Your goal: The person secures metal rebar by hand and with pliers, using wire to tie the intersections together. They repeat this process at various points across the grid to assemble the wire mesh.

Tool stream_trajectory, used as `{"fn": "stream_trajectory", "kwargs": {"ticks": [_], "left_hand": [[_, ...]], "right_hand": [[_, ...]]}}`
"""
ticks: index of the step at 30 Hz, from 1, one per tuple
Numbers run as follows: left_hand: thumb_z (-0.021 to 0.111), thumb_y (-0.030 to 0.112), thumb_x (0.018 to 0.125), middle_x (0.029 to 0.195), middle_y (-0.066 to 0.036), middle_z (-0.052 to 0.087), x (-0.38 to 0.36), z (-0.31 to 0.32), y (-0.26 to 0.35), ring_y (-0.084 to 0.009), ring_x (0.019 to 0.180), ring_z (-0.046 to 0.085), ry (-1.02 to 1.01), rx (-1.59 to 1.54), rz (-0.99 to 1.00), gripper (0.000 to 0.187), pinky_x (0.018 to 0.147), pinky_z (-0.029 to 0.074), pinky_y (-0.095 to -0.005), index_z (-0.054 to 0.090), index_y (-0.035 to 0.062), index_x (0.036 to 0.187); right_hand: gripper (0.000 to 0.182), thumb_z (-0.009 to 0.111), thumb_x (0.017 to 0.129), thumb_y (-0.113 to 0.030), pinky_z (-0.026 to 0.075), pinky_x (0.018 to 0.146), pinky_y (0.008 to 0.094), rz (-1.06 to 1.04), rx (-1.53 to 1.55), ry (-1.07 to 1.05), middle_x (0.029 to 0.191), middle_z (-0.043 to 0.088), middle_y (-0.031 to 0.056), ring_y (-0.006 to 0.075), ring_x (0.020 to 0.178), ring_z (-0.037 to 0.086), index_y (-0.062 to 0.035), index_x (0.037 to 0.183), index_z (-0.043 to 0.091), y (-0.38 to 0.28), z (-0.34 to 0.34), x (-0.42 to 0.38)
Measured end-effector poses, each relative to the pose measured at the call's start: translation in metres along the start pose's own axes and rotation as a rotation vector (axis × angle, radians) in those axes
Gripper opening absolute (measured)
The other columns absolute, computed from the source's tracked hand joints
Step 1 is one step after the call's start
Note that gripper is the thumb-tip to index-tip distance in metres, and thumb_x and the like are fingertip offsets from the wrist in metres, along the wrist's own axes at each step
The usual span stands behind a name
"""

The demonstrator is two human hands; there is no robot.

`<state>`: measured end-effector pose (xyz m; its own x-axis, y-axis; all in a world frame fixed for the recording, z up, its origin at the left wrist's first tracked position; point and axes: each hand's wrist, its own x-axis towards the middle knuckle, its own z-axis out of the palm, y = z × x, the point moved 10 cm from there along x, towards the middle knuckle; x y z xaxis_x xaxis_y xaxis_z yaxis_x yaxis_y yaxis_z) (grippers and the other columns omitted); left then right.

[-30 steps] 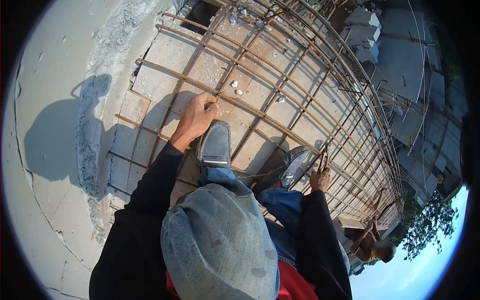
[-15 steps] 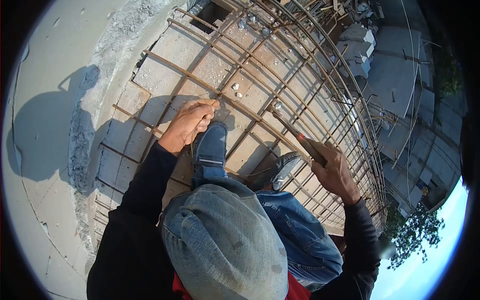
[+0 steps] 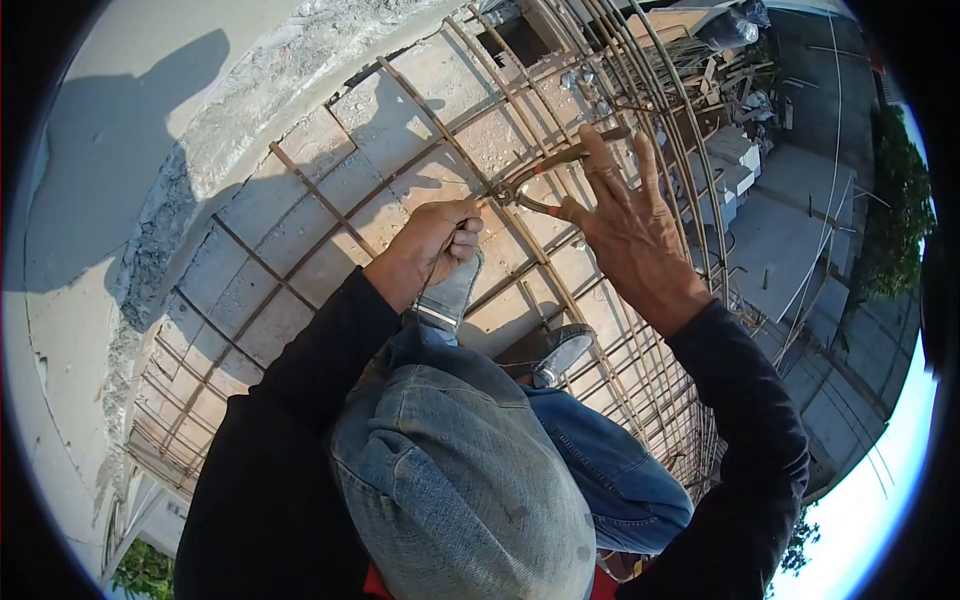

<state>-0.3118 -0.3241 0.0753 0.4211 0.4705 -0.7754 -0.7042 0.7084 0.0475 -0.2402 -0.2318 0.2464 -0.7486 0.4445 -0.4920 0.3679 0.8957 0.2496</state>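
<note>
At a crossing of the rebar grid (image 3: 545, 262), the jaws of a pair of pincers (image 3: 545, 165) meet the bars, their two handles spread apart. My right hand (image 3: 632, 225) is on those handles, with its fingers stretched over the upper one and the thumb by the lower one. Just left of the jaws, my left hand (image 3: 432, 245) is closed in a pinch. A thin strand of tie wire (image 3: 424, 285) hangs below its fingers; the wire's other end is hard to make out at the crossing.
My shoes (image 3: 565, 350) stand among the bars, over flat boards. Rough broken concrete (image 3: 160, 225) edges the left side. Bundled long bars (image 3: 690, 130) curve along the right. Wood scraps (image 3: 715, 80) and a dark opening (image 3: 515, 42) lie farther off.
My right hand has lifted the pincers up and left to the crossing, and their handles have opened. My left hand has shifted right, still pinched. The view has turned slightly.
</note>
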Motion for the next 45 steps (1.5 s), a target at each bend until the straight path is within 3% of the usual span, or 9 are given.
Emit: {"fn": "stream_trajectory", "kwargs": {"ticks": [8,12,14,21,33,38,40,43,45], "left_hand": [[0.051,0.014,0.092,0.067,0.002,0.046,0.002,-0.003,-0.007,-0.0037,0.051,0.037,0.043,-0.066,0.001,0.016,0.043,0.029,-0.0190,0.048,0.0102,0.076],[0.049,0.014,0.095,0.070,0.002,0.045,0.001,0.004,-0.007,-0.0030,0.054,0.037,0.016,0.027,0.038,0.012,0.044,0.031,-0.0173,0.049,0.0084,0.084],[0.049,0.014,0.095,0.070,0.002,0.045,0.002,0.005,-0.008,-0.0032,0.054,0.036,0.011,0.017,0.031,0.013,0.044,0.031,-0.0174,0.049,0.0084,0.083],[0.047,0.012,0.095,0.068,0.003,0.044,0.000,0.008,-0.009,-0.0030,0.052,0.035,-0.006,-0.011,0.059,0.017,0.043,0.031,-0.0180,0.047,0.0101,0.078],[0.047,0.013,0.095,0.068,0.004,0.045,-0.001,0.014,-0.007,-0.0031,0.051,0.037,0.001,0.086,0.113,0.016,0.044,0.031,-0.0181,0.047,0.0129,0.079],[0.046,0.015,0.096,0.070,0.002,0.049,-0.004,0.011,-0.009,-0.0058,0.053,0.044,0.046,0.158,0.186,0.011,0.044,0.033,-0.0202,0.051,0.0102,0.087],[0.046,0.016,0.096,0.070,0.001,0.050,0.003,-0.005,-0.015,-0.0066,0.054,0.046,0.080,0.202,0.221,0.011,0.045,0.034,-0.0208,0.052,0.0089,0.090],[0.054,0.017,0.092,0.087,-0.008,0.058,0.006,-0.015,0.004,-0.0189,0.073,0.058,0.125,0.705,0.549,0.020,0.061,0.048,-0.0299,0.054,0.0040,0.108],[0.066,0.016,0.082,0.113,-0.017,0.056,-0.049,0.058,0.036,-0.0322,0.102,0.056,0.334,1.628,1.264,0.051,0.090,0.046,-0.0430,0.046,0.0012,0.127]], "right_hand": [[0.031,0.055,0.085,-0.012,0.008,0.115,0.0600,-0.011,-0.110,-0.054,0.120,0.057,0.0166,0.0287,0.134,0.036,-0.0122,0.115,0.063,-0.017,-0.004,0.015],[0.032,0.054,0.085,-0.012,0.009,0.114,0.0618,-0.002,-0.051,-0.043,0.118,0.057,0.0163,0.0304,0.133,0.037,-0.0108,0.115,0.063,-0.016,-0.009,0.015],[0.027,0.050,0.088,-0.020,0.008,0.111,0.0669,-0.020,-0.138,-0.078,0.132,0.051,0.0193,0.0315,0.136,0.033,-0.0081,0.109,0.063,-0.017,-0.003,0.012],[0.028,0.052,0.086,-0.017,0.009,0.111,0.0671,0.046,-0.084,-0.067,0.126,0.055,0.0188,0.0320,0.134,0.036,-0.0095,0.110,0.064,-0.013,0.002,0.006],[0.024,0.056,0.084,-0.014,0.030,0.106,0.0567,0.043,0.052,0.047,0.109,0.056,0.0131,0.0316,0.120,0.043,-0.0087,0.106,0.064,-0.009,0.008,-0.006],[0.026,0.057,0.084,-0.014,0.044,0.080,0.0403,0.140,0.041,0.277,0.096,0.056,0.0135,0.0289,0.100,0.050,-0.0050,0.108,0.061,0.001,-0.007,-0.016],[0.026,0.057,0.084,-0.014,0.044,0.076,0.0380,0.165,0.067,0.131,0.091,0.056,0.0129,0.0269,0.094,0.052,-0.0035,0.108,0.060,-0.003,0.003,-0.011],[0.025,0.057,0.084,-0.014,0.043,0.072,0.0350,0.211,0.116,0.028,0.084,0.057,0.0115,0.0237,0.083,0.054,-0.0012,0.105,0.059,-0.002,0.018,-0.013],[0.021,0.058,0.083,-0.013,0.044,0.071,0.0339,0.209,0.101,0.112,0.082,0.057,0.0112,0.0222,0.080,0.056,-0.0013,0.099,0.059,-0.002,0.011,-0.015]]}}
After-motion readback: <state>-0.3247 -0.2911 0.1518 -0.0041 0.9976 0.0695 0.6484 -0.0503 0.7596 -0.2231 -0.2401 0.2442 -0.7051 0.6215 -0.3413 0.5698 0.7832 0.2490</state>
